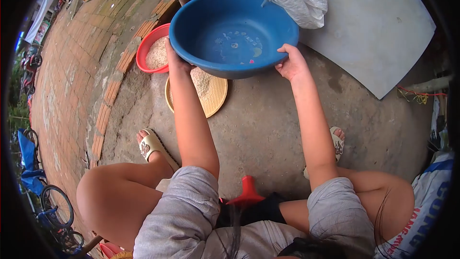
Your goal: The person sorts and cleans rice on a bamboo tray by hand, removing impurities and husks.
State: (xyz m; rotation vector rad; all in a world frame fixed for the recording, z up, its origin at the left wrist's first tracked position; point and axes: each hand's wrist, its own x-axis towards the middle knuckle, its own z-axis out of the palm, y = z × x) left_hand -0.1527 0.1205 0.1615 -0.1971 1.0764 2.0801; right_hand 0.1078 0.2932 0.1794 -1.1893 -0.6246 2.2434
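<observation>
A large blue basin [239, 43], with nothing in it but some faded marks on its bottom, is held out in front of me by its rim. My left hand [177, 58] grips the near left side, its fingers partly hidden by the basin. On the near right side, my right hand [291, 62] has its thumb over the rim and its fingers beneath. Behind my left hand stands a red bowl [142, 56] of pale grains [157, 55]. A round woven tray [218, 97] with more grains lies on the ground, partly covered by the basin and my left forearm.
White sacks [302, 0] lie behind the basin, beside a grey sheet [369, 29] at the right. A brick edging [112, 91] runs along the left. Part of a red stool [247, 192] shows between my legs. A printed sack [426, 206] stands at the lower right.
</observation>
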